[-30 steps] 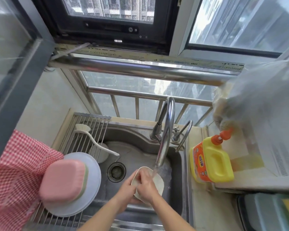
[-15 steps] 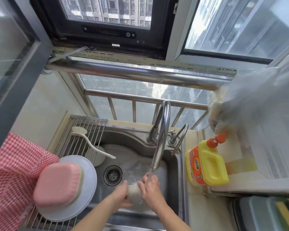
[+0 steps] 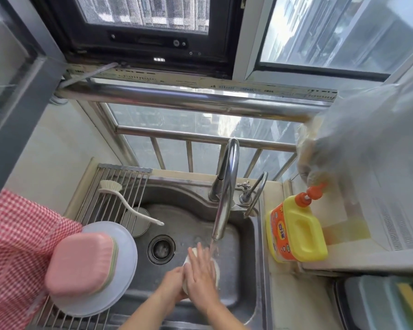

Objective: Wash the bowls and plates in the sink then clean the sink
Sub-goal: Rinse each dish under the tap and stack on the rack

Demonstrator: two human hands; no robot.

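Rinsing is where I judge this stands, and going left to right: at nine o'clock a red checked cloth point(image 3: 17, 246) hangs beside the drying rack point(image 3: 119, 186), where a pink container point(image 3: 79, 263) sits on a white plate point(image 3: 126, 248) and a dish brush point(image 3: 119, 194) lies across the bars; at the middle, the sink point(image 3: 246, 234) with its drain point(image 3: 161, 249); at five o'clock of the drain, my left hand point(image 3: 171, 285) grips the white bowl point(image 3: 216, 270) from its left side while my right hand point(image 3: 199, 272) lies flat over it, fingers straight. A second ago the bowl's hollow faced me; now my right palm covers it and the faucet point(image 3: 225, 194) stream strikes by my fingertips, so the rubbing goes on. At three o'clock stands the yellow detergent bottle point(image 3: 298, 231)
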